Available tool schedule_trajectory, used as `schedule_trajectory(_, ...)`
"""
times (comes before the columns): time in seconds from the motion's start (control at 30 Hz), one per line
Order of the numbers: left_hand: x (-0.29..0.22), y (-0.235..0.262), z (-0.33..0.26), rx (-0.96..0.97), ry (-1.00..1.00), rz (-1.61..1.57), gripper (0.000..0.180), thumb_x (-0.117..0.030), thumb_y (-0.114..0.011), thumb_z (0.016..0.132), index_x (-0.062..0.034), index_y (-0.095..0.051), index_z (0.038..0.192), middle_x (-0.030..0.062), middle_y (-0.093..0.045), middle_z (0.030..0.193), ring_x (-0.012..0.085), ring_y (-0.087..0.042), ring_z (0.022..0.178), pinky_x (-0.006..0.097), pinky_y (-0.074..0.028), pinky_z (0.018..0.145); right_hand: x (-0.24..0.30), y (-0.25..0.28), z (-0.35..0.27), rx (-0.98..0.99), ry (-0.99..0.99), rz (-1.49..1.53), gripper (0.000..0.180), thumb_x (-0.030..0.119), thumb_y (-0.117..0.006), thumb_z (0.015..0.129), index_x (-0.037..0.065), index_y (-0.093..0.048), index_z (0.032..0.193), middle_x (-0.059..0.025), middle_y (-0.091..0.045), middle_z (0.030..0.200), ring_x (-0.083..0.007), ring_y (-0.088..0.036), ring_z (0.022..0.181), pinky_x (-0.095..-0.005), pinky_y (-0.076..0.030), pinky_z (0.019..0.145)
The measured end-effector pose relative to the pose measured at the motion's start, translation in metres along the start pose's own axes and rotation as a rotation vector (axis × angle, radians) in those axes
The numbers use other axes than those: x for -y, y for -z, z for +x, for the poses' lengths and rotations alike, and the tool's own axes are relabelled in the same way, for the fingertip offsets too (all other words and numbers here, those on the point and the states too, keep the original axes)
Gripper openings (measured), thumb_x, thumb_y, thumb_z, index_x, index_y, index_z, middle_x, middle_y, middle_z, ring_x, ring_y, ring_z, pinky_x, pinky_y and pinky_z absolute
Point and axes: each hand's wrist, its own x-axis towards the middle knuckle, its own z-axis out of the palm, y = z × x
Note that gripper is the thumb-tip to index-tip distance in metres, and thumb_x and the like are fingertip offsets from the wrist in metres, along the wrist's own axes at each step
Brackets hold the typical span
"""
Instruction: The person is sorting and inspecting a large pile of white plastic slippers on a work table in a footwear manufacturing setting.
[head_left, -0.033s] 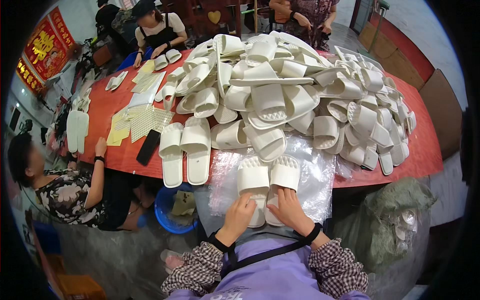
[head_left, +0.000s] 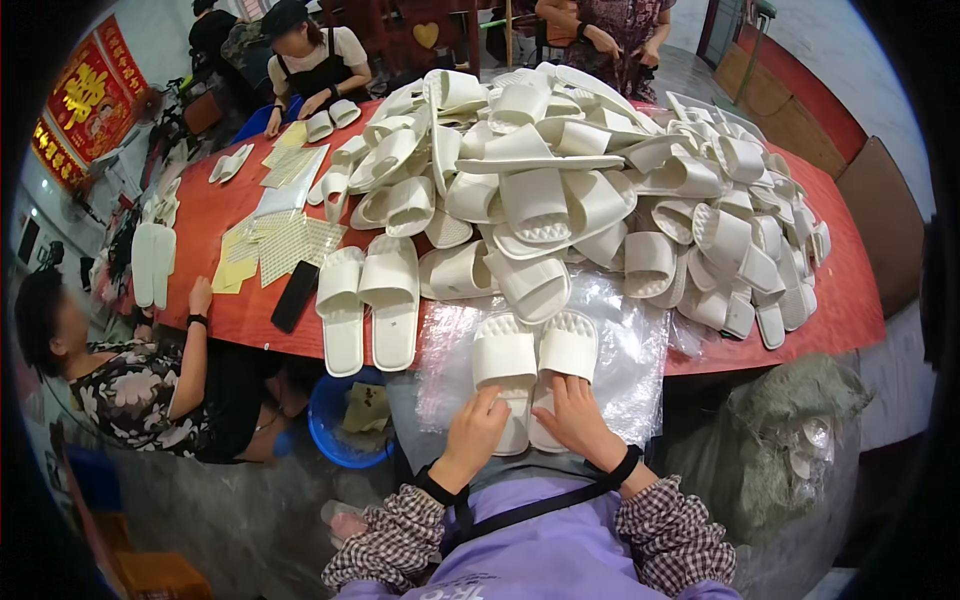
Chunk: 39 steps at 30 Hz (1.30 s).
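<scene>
A pair of white slippers lies side by side in front of me, on a stack of clear plastic bags (head_left: 640, 370) at the table's near edge. Their toes point away from me. My left hand (head_left: 474, 432) rests on the left slipper (head_left: 503, 352), its fingertips on the footbed just below the strap. On the right slipper (head_left: 568, 353), my right hand (head_left: 581, 420) lies with fingers stretched out and tips at the strap's lower edge. Its thumb reaches toward the inner side. Neither hand visibly grips its slipper.
A big heap of white slippers (head_left: 540, 160) covers the red table (head_left: 850, 290). Left of my pair are another slipper pair (head_left: 390, 305), a black phone (head_left: 296, 297) and yellowish sheets (head_left: 290, 245). A blue bin (head_left: 347, 452) stands below. Several people are around the table.
</scene>
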Motion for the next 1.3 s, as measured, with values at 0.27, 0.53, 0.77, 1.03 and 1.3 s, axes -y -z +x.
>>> schedule_trajectory(0.27,0.001,0.006,-0.004,-0.005,0.091,0.068,0.013,-0.009,-0.065,0.082,0.0005,-0.059,0.09,0.0153,-0.062,0.109,0.0346,-0.064,0.089,0.042,-0.053,0.075,0.003,0.021,-0.011,-0.158,0.231,0.111,0.045,0.014,-0.067,0.084,-0.006,-0.051,0.122,-0.0239,-0.052,0.119,-0.0402,-0.05,0.109,-0.0457,-0.044,0.092)
schedule_trajectory(0.53,0.006,0.031,-0.01,0.063,0.128,-0.058,0.011,-0.005,-0.062,0.08,0.0016,-0.06,0.088,0.0168,-0.062,0.113,0.0345,-0.064,0.094,0.041,-0.054,0.078,0.003,0.042,-0.03,0.088,0.182,0.082,0.037,0.006,-0.063,0.081,0.002,-0.059,0.117,-0.0143,-0.056,0.12,-0.0322,-0.055,0.108,-0.0419,-0.048,0.089)
schedule_trajectory(0.77,0.012,0.05,-0.009,0.116,0.069,-0.133,0.011,-0.007,-0.065,0.08,-0.001,-0.06,0.087,0.0146,-0.063,0.111,0.0338,-0.065,0.091,0.041,-0.054,0.075,0.004,0.023,-0.025,0.047,0.257,0.074,0.02,0.001,-0.055,0.078,0.0,-0.059,0.098,-0.0136,-0.058,0.112,-0.03,-0.059,0.1,-0.0369,-0.052,0.079)
schedule_trajectory(1.03,0.0,0.017,-0.01,0.155,-0.007,-0.081,0.013,-0.011,-0.067,0.082,-0.0018,-0.059,0.087,0.0156,-0.059,0.116,0.034,-0.065,0.092,0.042,-0.054,0.074,-0.003,0.024,-0.002,0.059,0.149,-0.173,0.032,0.0,-0.053,0.077,-0.007,-0.057,0.108,-0.0142,-0.054,0.118,-0.0282,-0.054,0.11,-0.0349,-0.05,0.085)
schedule_trajectory(1.3,-0.007,0.006,0.002,0.075,0.045,0.041,0.014,-0.009,-0.064,0.084,0.0022,-0.058,0.09,0.0186,-0.058,0.113,0.0354,-0.063,0.094,0.043,-0.054,0.074,-0.037,0.058,-0.008,-0.237,0.017,0.19,0.036,-0.004,-0.052,0.084,0.004,-0.062,0.118,-0.0175,-0.064,0.108,-0.0335,-0.064,0.094,-0.0381,-0.053,0.079)
